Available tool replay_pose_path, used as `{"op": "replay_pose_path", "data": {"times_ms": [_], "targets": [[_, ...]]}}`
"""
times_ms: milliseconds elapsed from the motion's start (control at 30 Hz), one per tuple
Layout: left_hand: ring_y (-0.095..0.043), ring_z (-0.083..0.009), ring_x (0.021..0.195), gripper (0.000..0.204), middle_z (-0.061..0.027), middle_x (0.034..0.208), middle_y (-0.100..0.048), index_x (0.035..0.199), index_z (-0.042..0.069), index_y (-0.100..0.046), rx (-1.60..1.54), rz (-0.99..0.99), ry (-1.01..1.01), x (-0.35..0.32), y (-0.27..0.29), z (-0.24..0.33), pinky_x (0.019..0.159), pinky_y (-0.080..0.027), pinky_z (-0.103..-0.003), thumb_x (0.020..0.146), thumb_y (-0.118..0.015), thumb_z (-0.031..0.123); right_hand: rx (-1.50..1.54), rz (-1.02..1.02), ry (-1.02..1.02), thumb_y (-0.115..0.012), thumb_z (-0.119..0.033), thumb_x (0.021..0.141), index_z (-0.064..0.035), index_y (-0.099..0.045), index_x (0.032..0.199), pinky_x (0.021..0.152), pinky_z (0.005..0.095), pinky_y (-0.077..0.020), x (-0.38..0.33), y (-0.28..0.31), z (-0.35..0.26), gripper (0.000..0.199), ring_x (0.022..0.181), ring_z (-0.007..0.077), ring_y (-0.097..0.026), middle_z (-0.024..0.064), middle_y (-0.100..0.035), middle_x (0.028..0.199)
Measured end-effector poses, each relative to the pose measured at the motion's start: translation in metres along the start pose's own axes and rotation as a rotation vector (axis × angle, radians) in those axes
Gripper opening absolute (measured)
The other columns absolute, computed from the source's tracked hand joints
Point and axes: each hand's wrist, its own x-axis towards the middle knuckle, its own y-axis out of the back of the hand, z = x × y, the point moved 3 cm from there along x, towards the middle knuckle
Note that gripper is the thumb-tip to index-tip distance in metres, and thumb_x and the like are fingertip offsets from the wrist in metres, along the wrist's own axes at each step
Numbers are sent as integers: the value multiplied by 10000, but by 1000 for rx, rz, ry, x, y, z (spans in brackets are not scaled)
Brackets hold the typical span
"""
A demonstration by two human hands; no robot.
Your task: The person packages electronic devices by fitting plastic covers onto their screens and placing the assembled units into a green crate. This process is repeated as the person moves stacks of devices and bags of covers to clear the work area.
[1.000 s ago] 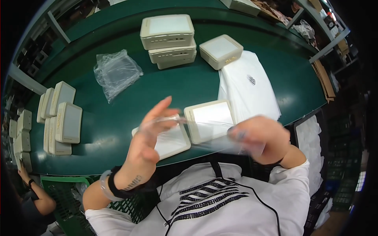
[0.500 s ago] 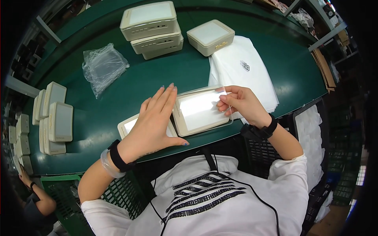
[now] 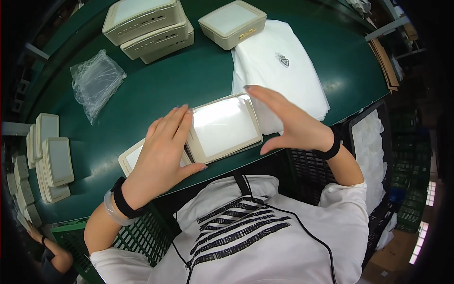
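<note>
In front of me on the green table, a flat cream-framed device (image 3: pixel 224 125) with a shiny white panel lies face up. A clear sheet seems to cover its panel, though glare makes its edges hard to see. My left hand (image 3: pixel 163 146) is open along the device's left side, fingers stretched and thumb apart, its fingertips near the upper left corner. Beneath that hand a second cream-framed device (image 3: pixel 127 156) is partly hidden. At the right side, my right hand (image 3: pixel 295 123) is open around the device's edge, thumb and fingers spread, holding nothing.
Beyond lie a stack of cream boxes (image 3: pixel 151 28), a single cream box (image 3: pixel 231 23) and a pile of white bags (image 3: pixel 288 71). A clear plastic packet (image 3: pixel 97 83) rests left, past it more cream devices (image 3: pixel 54 156). A co-worker's arm (image 3: pixel 49 246) shows lower left.
My right hand has let go of the clear sheet's right edge and opened out beside the device. The left hand stays by the device's left side. The whole view has shifted.
</note>
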Motion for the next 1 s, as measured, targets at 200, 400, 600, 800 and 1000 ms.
{"op": "replay_pose_path", "data": {"times_ms": [200, 400, 600, 800, 1000], "targets": [[-397, -371, 1266, 991, -219, 1424, -354, 1393, -35, -334, -14, -31, 39, 0, 0, 0, 1054, -308, -427, 591, -851, 229, -82, -186, 64, -879, -224, 567, -47, -168, 1472, 1112, 431, -280, 16, -9, 3, 1164, 1359, 355, -299, 164, -294, 1486], [-396, -376, 1258, 977, -228, 1419, -346, 1379, -54, -334, -38, -60, 55, 4, 2, 2, 1051, -310, -430, 597, -848, 228, -82, -169, 84, -885, -264, 548, -35, -126, 1477, 1108, 430, -272, 16, -8, 6, 1221, 1349, 344, -321, 158, -325, 1476], [-411, -389, 1229, 952, -253, 1390, -359, 1346, -95, -348, -32, -78, 63, 6, 5, 3, 1039, -317, -438, 604, -840, 244, -11, -186, 19, -893, -284, 528, -51, -32, 1488, 1101, 435, -259, 18, -7, 14, 1310, 1340, 323, -343, 141, -361, 1473], [-415, -395, 1222, 966, -249, 1391, -362, 1349, -93, -350, -53, -77, 59, 7, 3, 1, 1034, -320, -442, 597, -844, 257, -3, -181, 18, -900, -286, 510, -64, 8, 1489, 1102, 444, -253, 18, -10, 22, 1354, 1351, 312, -337, 122, -362, 1478], [-421, -384, 1218, 988, -245, 1390, -367, 1363, -59, -362, -85, -83, 74, 9, 5, 0, 1005, -328, -441, 570, -857, 259, 52, -150, 62, -901, -239, 539, -75, 20, 1491, 1116, 446, -241, 17, -11, 23, 1334, 1363, 305, -329, 130, -355, 1479]]}}
